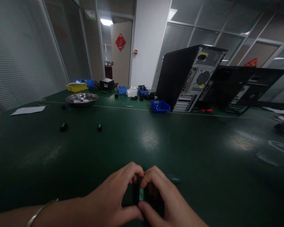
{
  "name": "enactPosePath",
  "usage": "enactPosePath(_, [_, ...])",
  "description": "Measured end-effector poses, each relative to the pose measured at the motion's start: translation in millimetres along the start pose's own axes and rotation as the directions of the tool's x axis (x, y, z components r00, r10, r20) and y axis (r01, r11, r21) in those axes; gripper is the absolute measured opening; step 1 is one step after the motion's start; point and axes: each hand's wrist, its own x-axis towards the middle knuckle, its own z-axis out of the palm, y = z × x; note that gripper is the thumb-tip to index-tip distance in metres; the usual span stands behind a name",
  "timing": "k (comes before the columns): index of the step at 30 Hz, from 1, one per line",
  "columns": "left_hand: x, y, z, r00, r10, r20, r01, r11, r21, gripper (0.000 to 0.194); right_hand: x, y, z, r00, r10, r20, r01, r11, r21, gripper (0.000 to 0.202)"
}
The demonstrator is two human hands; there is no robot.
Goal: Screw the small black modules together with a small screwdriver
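Observation:
Low in the middle, both hands curl around a small dark piece with a green circuit board (141, 194) showing on it. My left hand (115, 195) closes on it from the left, index finger at the far end and thumb at the near end. From the other side my right hand (164, 192) grips it between bent fingers and thumb. Part of the piece is hidden by the fingers. A dark rounded handle (173, 178) lies just behind my right hand.
Two small black pieces, one (99, 127) nearer the middle and one (63, 126) farther left, lie on the green table. Beyond stand a metal bowl (81, 98), a blue bin (160, 107) and a black computer tower (180, 72). A clear round container (278, 154) sits right.

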Motion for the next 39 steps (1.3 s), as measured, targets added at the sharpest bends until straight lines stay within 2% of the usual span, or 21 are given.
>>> enactPosePath(15, [-0.2,0.5,2.1,1.000,0.029,-0.006,-0.029,1.000,0.007,0.039,3.1,-1.5,3.2,0.999,0.019,0.034,-0.019,1.000,-0.007,0.044])
enactPosePath(20, [0.2,1.3,1.3,1.000,0.000,0.016,-0.001,1.000,0.022,0.039,2.9,-0.5,1.8,0.999,0.026,0.038,-0.026,1.000,-0.005,0.044])
enactPosePath(25, [-0.2,10.8,-3.1,0.996,-0.072,0.055,0.071,0.997,0.011,0.039,3.8,-0.6,0.0,0.999,0.027,0.047,-0.027,1.000,0.010,0.042])
enactPosePath(29, [0.9,13.6,-5.3,0.996,-0.073,0.059,0.073,0.997,0.013,0.038,2.7,-0.8,0.3,0.999,0.039,0.037,-0.040,0.999,0.013,0.042])
enactPosePath(35, [-0.8,4.6,-4.4,0.999,0.021,0.029,-0.023,0.998,0.061,0.040,0.6,0.3,-3.0,0.999,-0.043,0.005,0.043,0.998,0.043,0.041])
enactPosePath(37, [0.5,-2.7,-13.2,0.996,0.082,-0.033,-0.077,0.987,0.139,0.045,-0.1,-0.7,-7.2,0.996,-0.085,-0.014,0.085,0.996,0.036,0.034])
enactPosePath(39, [3.5,-12.2,-33.5,0.974,0.165,-0.157,-0.119,0.956,0.267,0.049,-0.8,-2.6,-11.9,0.994,-0.107,-0.024,0.107,0.994,0.025,0.028])
